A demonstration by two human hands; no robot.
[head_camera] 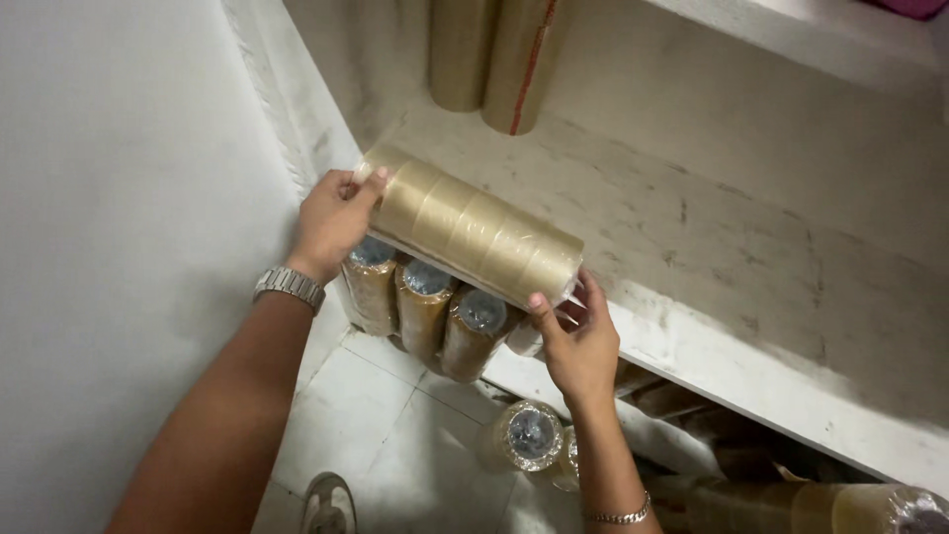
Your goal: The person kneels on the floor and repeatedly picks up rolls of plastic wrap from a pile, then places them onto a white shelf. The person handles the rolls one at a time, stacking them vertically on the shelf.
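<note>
A shrink-wrapped sleeve of tan packing-tape rolls (474, 232) lies sideways between both my hands, above the front edge of a white shelf (751, 287). My left hand (331, 222), with a metal watch on its wrist, grips the sleeve's left end. The right end is held by my right hand (578, 341), which wears a thin bracelet. Directly below the sleeve, three more wrapped tape sleeves (425, 307) stand upright, their silvery tops showing.
Two tall tape sleeves (499, 59) stand at the back of the shelf. More wrapped rolls (529, 435) lie on the tiled floor and under the shelf at the lower right. A white wall (119, 247) closes off the left. My shoe (328, 506) is at the bottom.
</note>
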